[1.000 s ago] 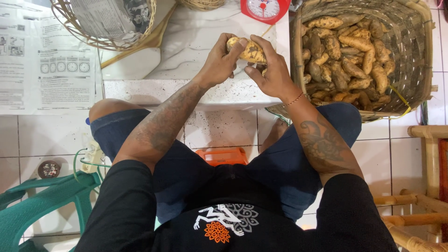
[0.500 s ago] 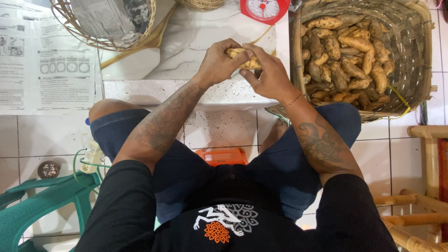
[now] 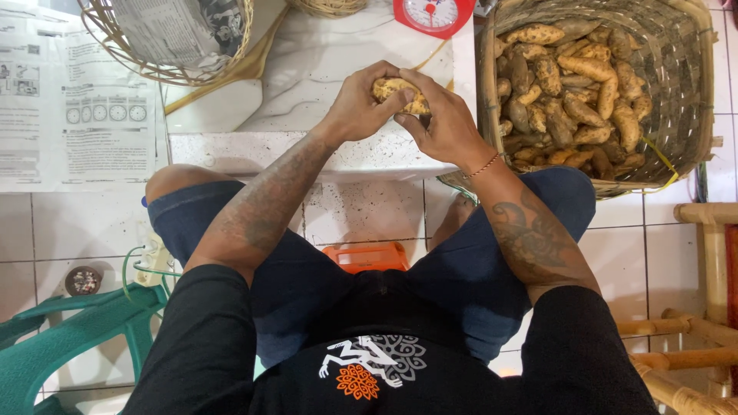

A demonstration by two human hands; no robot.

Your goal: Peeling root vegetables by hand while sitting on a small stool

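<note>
Both my hands meet over a low white marble slab (image 3: pixel 323 69). Between them is one yellowish-brown root tuber (image 3: pixel 393 89). My left hand (image 3: pixel 361 104) wraps it from the left with the thumb on top. From the right, my right hand (image 3: pixel 444 127) closes on the same tuber, fingers curled over it. A big woven basket (image 3: pixel 692 100) to the right of my right hand is heaped with several similar tubers (image 3: pixel 573 84).
A red kitchen scale (image 3: pixel 434 14) stands at the top. A wicker basket lined with newspaper (image 3: pixel 169 38) sits top left beside printed paper sheets (image 3: pixel 69 100). A green plastic chair (image 3: pixel 61 346) is lower left, bamboo furniture (image 3: pixel 707 307) lower right, an orange object (image 3: pixel 373 257) between my knees.
My hands have shifted a little toward me and turned the tuber, with my right hand now covering more of it. Nothing else has moved.
</note>
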